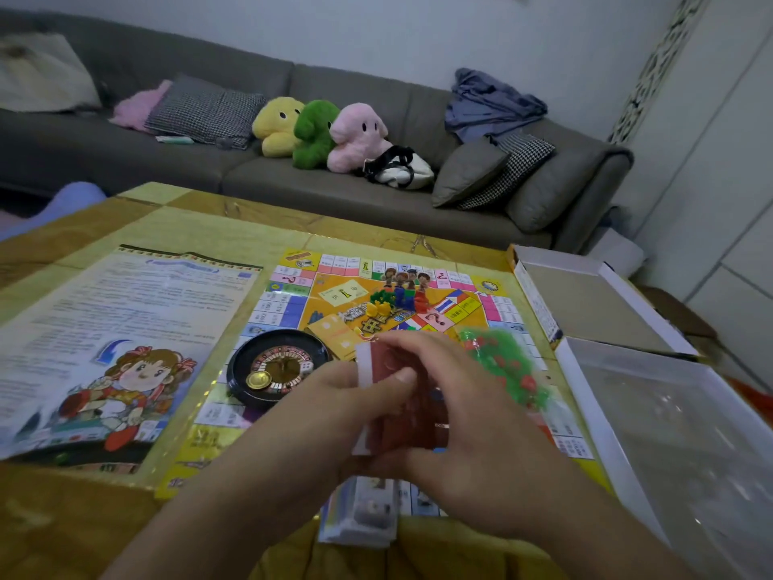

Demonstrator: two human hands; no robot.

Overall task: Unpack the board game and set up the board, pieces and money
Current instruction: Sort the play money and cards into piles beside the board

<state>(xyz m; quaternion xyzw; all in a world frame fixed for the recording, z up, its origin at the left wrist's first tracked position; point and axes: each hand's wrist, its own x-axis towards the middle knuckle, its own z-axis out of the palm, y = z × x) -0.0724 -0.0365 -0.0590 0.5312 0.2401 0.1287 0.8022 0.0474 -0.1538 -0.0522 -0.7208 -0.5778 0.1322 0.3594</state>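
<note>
The colourful game board [288,295] lies flat on the yellow table. Over its near edge my left hand [334,412] and my right hand [472,450] both grip a stack of red play money [376,366], thumb on top. A black roulette wheel [276,366] sits on the board's left part. Small coloured pawns [397,301] stand at the board's centre beside a yellow card stack [334,337]. A clear bag of green and red houses [506,366] lies to the right. More banknote stacks [359,517] rest below my hands.
A printed rules sheet [125,328] covers the table's left side. The open box halves [585,303] and a clear plastic insert [686,437] lie at the right edge. A grey sofa [293,177] with plush toys and cushions stands behind the table.
</note>
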